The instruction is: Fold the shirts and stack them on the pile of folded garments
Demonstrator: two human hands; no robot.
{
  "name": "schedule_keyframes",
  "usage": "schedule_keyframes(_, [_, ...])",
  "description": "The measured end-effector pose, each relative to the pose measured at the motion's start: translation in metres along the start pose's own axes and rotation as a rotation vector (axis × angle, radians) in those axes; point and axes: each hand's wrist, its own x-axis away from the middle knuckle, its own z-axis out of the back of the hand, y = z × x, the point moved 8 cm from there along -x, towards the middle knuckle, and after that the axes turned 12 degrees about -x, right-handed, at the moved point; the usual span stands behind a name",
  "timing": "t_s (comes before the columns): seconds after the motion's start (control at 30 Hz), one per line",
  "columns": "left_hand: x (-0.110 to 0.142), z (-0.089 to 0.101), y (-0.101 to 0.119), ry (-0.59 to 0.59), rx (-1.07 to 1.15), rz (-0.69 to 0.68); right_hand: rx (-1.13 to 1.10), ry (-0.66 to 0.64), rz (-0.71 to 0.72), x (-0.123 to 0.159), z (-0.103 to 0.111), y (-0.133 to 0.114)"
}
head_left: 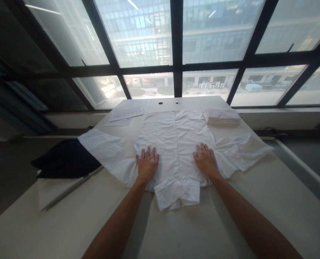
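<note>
A white short-sleeved shirt (173,140) lies spread flat on the pale table (257,201), collar toward me and sleeves out to both sides. My left hand (147,162) rests flat on the shirt's left shoulder area, fingers stretched and slightly apart. On the right shoulder area my right hand (205,158) lies the same way, palm down with fingers extended. Neither hand holds anything. The collar (177,192) sits between my forearms near the table's front.
A stack of folded white garments (221,117) sits at the far right of the table. Paper sheets (126,114) lie at the far left. A dark cloth (65,160) lies off the table's left edge. Large windows run behind the table.
</note>
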Motion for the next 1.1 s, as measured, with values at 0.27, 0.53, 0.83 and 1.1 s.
schedule_keyframes(0.27, [0.002, 0.004, 0.0, 0.013, 0.013, -0.003, 0.002, 0.002, -0.004, -0.001, -0.001, 0.001])
schedule_keyframes(0.53, [0.002, 0.006, 0.003, 0.066, -0.004, 0.02, 0.003, -0.001, -0.011, -0.001, -0.001, 0.001])
schedule_keyframes(0.83, [0.018, 0.01, 0.055, 0.016, 0.195, -0.497, 0.003, -0.005, -0.006, -0.001, -0.001, 0.0])
schedule_keyframes(1.1, [0.06, 0.039, 0.079, -0.136, 0.406, -0.82, -0.009, 0.001, -0.006, 0.0, 0.001, -0.001])
